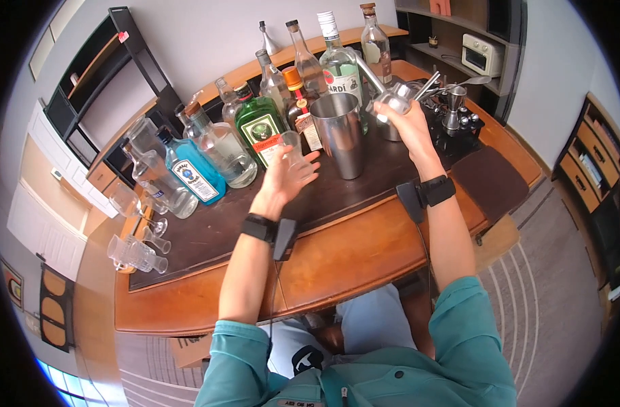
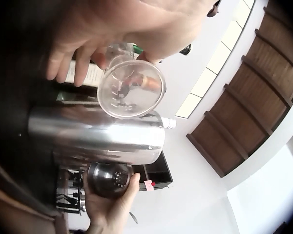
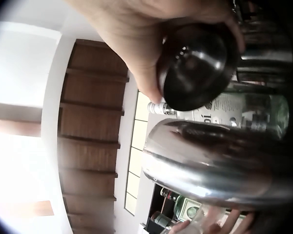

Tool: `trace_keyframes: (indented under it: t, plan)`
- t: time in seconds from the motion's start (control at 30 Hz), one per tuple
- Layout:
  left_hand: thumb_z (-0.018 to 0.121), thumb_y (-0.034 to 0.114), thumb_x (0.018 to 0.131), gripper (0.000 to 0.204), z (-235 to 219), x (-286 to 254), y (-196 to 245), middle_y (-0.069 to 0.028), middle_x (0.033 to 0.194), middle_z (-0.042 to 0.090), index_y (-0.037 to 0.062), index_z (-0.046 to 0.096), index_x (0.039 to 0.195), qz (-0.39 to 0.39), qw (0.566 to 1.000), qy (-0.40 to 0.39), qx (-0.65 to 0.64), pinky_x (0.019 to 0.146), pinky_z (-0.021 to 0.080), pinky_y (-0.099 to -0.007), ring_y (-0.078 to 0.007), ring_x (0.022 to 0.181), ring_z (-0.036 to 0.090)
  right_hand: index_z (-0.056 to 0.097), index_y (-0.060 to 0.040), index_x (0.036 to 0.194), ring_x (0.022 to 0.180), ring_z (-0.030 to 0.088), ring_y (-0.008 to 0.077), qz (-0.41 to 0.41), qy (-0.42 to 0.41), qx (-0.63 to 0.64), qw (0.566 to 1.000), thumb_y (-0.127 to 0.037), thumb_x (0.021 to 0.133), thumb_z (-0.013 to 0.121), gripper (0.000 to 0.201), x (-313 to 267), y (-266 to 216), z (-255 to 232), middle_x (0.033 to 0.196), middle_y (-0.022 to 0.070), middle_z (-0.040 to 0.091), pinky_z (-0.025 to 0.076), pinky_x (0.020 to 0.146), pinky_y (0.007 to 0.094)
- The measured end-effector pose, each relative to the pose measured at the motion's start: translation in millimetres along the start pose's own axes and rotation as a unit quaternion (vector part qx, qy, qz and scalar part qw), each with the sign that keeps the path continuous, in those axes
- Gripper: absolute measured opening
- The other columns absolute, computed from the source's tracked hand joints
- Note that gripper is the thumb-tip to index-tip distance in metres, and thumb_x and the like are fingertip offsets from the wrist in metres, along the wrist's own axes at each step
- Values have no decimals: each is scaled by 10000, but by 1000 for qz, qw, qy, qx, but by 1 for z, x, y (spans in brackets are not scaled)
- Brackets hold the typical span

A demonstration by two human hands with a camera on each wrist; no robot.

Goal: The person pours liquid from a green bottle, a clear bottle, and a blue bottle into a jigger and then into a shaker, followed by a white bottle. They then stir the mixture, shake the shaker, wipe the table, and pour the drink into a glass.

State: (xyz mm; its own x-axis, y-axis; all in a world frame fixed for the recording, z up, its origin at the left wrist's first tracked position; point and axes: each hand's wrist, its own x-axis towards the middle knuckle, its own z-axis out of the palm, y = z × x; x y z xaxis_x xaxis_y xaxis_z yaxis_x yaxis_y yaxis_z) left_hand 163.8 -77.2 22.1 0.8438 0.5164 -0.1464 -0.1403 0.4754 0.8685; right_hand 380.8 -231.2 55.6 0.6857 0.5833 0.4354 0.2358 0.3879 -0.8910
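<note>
Clear glass (image 1: 295,160) is held in left grip (image 1: 283,178), shaker top (image 1: 394,100) in right grip (image 1: 411,127), metal cup (image 1: 342,139) stood between on desk (image 1: 350,241), likely kept reachable for both.

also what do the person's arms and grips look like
Short teal sleeves leave the forearms bare. The left grip and right grip are ungloved. Behind each sits a black strap carrying a dark boxy device, with a thin dark cable hanging down.

Brown table (image 1: 364,227) w/ dark top (image 1: 218,227); on it: bottles (image 1: 259,125), metal cup (image 1: 340,139), glasses (image 1: 137,254) at L, metal tools (image 1: 452,112) at R.
</note>
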Motion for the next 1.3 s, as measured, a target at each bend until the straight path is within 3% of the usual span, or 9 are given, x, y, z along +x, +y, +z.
trace_keyframes:
  t: [0.13,0.2,0.37,0.47,0.63,0.83,1.13,1.2,1.3]
  plan:
    - [483,383,818,554,-24,-24,6,-218,1142,514,18,346,1211,45,997,20,52,877,405,-406,-312,997,530,470,85,1067,896,589,233,15,15,-232,973,-398,542,787,781,9,24,-33,955,164,601,447,804,295]
    - [497,315,844,417,-35,-39,7,-195,1039,555,42,410,1147,53,996,51,56,798,463,-369,-269,920,574,423,98,1122,951,565,220,34,-42,-250,967,-379,544,789,834,-5,14,-46,1011,174,577,431,834,290]
    - [563,280,843,295,-61,-43,1,-117,934,589,62,481,1025,74,979,111,154,767,470,-331,-193,854,585,404,28,1182,924,504,136,129,-197,-310,921,-156,562,809,763,-37,-9,-71,1007,63,530,416,817,263]
    - [578,266,837,234,-63,-42,-3,-78,919,598,86,488,956,71,980,105,153,748,468,-311,-166,832,587,398,18,1196,913,497,134,141,-209,-302,919,-99,546,812,779,-45,-25,-76,999,43,524,420,807,261]
    - [638,232,799,232,-58,-43,-2,-39,845,588,80,490,894,91,971,135,177,671,474,-260,-123,765,573,372,-4,1157,878,531,156,146,-198,-319,915,38,542,764,730,-47,-17,-90,977,56,529,454,778,280]
    - [722,81,666,297,-70,-43,0,-43,744,553,34,487,841,196,938,153,240,615,431,-245,-116,696,541,296,-25,1224,940,514,174,171,-189,-318,913,-64,500,822,896,-54,-17,-91,1032,66,508,429,835,294]
    - [737,25,621,316,-69,-43,-1,-67,780,582,36,497,825,184,945,122,240,678,445,-258,-135,721,556,124,-23,1347,965,512,203,155,-214,-308,914,-62,559,801,1039,-53,-12,-103,1075,101,497,422,853,311]
    - [743,23,620,315,-68,-45,-1,-68,793,588,29,513,835,175,949,101,240,693,448,-265,-142,724,556,94,-4,1350,1057,472,254,202,-201,-311,907,-100,615,774,1006,-54,-31,-99,1162,180,456,388,909,342]
    - [746,25,622,318,-65,-47,0,-66,800,588,23,527,854,158,956,80,234,710,450,-273,-148,730,555,279,11,1306,1123,442,278,65,-111,-391,911,-186,699,726,779,-53,-44,-106,1202,208,456,370,927,351]
